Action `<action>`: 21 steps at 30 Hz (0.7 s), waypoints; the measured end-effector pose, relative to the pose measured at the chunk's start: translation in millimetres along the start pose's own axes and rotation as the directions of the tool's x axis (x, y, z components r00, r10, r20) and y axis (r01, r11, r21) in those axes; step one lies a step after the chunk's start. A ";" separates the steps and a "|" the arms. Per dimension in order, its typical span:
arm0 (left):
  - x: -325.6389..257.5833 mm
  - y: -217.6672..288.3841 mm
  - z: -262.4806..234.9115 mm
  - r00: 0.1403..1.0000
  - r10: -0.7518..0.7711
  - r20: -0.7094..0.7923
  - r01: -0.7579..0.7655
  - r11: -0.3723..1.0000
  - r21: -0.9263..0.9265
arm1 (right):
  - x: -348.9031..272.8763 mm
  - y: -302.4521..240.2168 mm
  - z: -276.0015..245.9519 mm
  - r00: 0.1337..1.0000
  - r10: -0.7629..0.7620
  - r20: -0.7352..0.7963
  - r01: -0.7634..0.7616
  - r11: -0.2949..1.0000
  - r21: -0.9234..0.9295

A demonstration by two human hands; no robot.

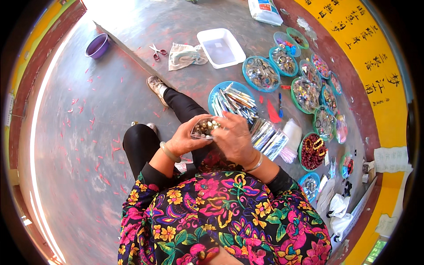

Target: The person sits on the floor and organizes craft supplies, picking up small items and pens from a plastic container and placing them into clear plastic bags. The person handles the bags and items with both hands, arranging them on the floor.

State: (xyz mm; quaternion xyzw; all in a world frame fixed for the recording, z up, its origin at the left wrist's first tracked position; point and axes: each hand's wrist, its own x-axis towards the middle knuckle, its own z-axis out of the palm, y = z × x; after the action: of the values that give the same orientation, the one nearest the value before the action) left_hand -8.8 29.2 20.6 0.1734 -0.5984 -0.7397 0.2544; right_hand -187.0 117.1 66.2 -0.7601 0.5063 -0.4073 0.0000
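My left hand [183,139] is closed round a clear plastic bag [199,133] in front of my chest. Small brown-gold and white round pieces [206,126] crowd its open top; I cannot make out their kind. Over the bag's right edge, my right hand [236,138] has its fingers curled in, and what they grip is hidden. Just beyond the hands stands a blue basket [212,95] full of pens [235,101]. Bundles of pens in clear wrapping [268,138] lie to the right of my right hand.
Round baskets of small goods, including a blue one [245,80], fill the right side. A white tub [240,58], a cloth [182,56], scissors [157,52] and a purple basin [97,47] lie farther off. Red scraps litter the floor [84,150]. A blue pen [280,105] lies near red pieces.
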 end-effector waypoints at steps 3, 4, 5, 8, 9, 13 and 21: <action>1.3 2.6 -0.2 1.000 -0.001 -0.013 0.001 1.000 0.023 | -14.4 38.1 -6.7 0.953 0.253 -0.168 -0.242 0.967 0.084; 0.1 3.3 -1.7 1.000 0.010 -0.024 -0.008 0.998 0.070 | -18.5 55.0 -8.9 0.906 0.371 -0.205 -0.358 0.928 0.099; 0.4 4.8 -1.5 1.000 -0.005 -0.010 0.005 1.000 0.030 | -34.1 81.8 -5.4 0.830 0.499 -0.250 -0.480 0.866 0.137; 2.3 5.7 -2.4 1.000 -0.028 0.013 0.029 0.999 -0.026 | -85.4 151.5 -0.4 0.632 0.758 -0.161 -0.735 0.652 0.187; 2.7 4.9 -3.3 0.999 -0.031 0.010 0.031 1.000 0.001 | -92.2 158.6 -0.5 0.613 0.782 -0.111 -0.771 0.623 0.131; 5.7 2.7 -3.9 0.999 -0.040 -0.001 0.040 0.999 0.011 | -113.7 174.5 30.6 0.668 0.744 0.008 -0.743 0.667 -0.049; 3.2 -5.1 -12.7 0.993 -0.090 -0.076 0.083 0.992 -0.096 | -96.9 192.0 94.3 0.600 0.772 0.210 -0.643 0.621 -0.448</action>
State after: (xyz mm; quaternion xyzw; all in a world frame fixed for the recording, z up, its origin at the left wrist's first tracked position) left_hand -5.1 17.9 12.9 0.2169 -0.5448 -0.7694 0.2535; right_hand -291.4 59.2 -136.0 -0.5436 0.8184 -0.1259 0.1371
